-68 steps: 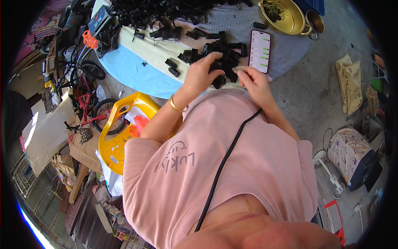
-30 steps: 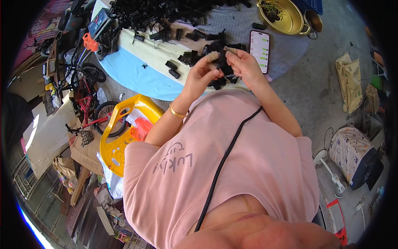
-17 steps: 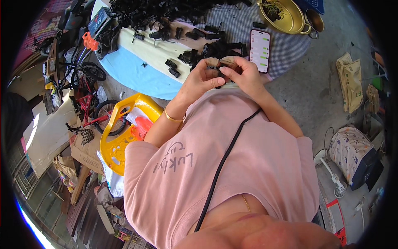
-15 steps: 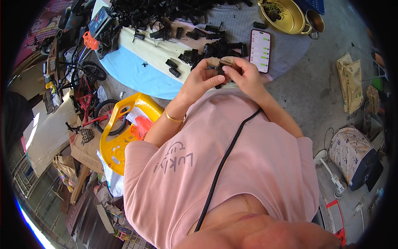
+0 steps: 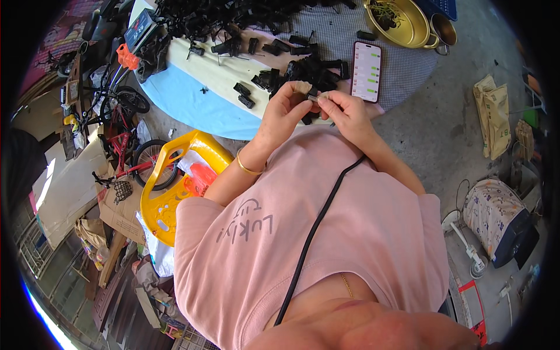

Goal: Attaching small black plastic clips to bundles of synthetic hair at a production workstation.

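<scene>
Both of my hands meet over the near edge of the cloth-covered round table (image 5: pixel 192 111). My left hand (image 5: pixel 286 111), below a gold bangle (image 5: pixel 249 164), pinches a small black plastic part (image 5: pixel 312 92) between thumb and fingers. From the other side, my right hand (image 5: pixel 348 116) has its thumb and fingertips closed on the same part. Its exact kind is too small to tell. Just beyond my hands lies a cluster of similar black plastic parts (image 5: pixel 303 69), with two loose black pieces (image 5: pixel 244 96) to the left.
A large heap of black parts (image 5: pixel 216 17) covers the table's far side. To the right lie a phone (image 5: pixel 366 70) with its screen lit and a gold-coloured basin (image 5: pixel 405 23) holding greens. A yellow plastic chair (image 5: pixel 154 210) stands at my left, near a red bicycle (image 5: pixel 122 146).
My hands have drawn slightly apart, and the fingertips have turned on the small part, so more of it shows. The things on the table have not moved.
</scene>
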`<action>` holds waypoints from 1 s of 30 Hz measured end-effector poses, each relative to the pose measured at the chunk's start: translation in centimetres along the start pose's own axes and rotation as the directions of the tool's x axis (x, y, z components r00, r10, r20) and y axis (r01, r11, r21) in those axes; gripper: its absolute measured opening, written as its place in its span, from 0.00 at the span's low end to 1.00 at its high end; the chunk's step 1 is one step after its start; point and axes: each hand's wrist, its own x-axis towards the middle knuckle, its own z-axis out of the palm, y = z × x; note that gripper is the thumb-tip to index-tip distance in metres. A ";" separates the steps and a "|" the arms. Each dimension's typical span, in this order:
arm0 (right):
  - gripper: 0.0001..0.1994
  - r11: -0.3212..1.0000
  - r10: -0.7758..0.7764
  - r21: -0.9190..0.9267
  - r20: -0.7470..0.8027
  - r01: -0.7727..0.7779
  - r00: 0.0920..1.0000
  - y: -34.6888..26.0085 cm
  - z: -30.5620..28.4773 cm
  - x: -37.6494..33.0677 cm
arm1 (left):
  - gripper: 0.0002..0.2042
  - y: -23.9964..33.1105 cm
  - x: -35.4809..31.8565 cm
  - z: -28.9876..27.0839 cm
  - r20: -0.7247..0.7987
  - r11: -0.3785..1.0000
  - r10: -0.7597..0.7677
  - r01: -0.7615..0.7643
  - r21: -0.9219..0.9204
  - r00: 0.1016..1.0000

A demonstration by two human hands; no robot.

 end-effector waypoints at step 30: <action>0.07 0.972 -0.218 -0.113 -0.089 0.207 0.972 -0.2 -1.0 -0.3 | 0.13 1.5 0.8 0.3 -0.006 0.850 -0.168 0.142 -0.507 0.986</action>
